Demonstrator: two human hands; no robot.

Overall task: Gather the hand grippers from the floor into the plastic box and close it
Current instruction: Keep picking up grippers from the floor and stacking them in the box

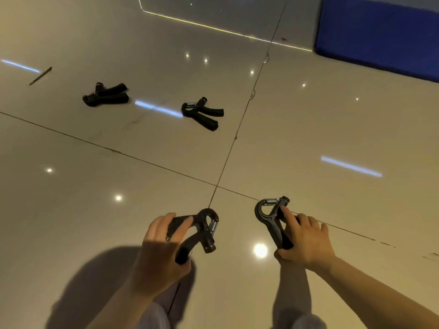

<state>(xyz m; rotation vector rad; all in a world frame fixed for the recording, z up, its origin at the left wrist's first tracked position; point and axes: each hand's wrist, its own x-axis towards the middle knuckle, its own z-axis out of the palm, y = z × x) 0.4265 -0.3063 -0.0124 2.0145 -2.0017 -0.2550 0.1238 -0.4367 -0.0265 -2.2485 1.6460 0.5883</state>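
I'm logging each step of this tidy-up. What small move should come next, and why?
Probably carry the two held grippers to the box, which is out of view. The left hand grips one hand gripper and the right hand another, so neither can take the two on the floor.

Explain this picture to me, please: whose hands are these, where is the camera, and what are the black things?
No machine here: a person wears one wide-angle camera on the head, looking forward and down, so you see that person's own two hands. The left hand holds one black hand gripper, a spring exercise tool, by its handles. The right hand holds a second hand gripper, in a similar grip. Two more hand grippers lie apart on the glossy tiled floor: one far left, one nearer the middle. A blue mat lies at the upper right. The plastic box is not in view.
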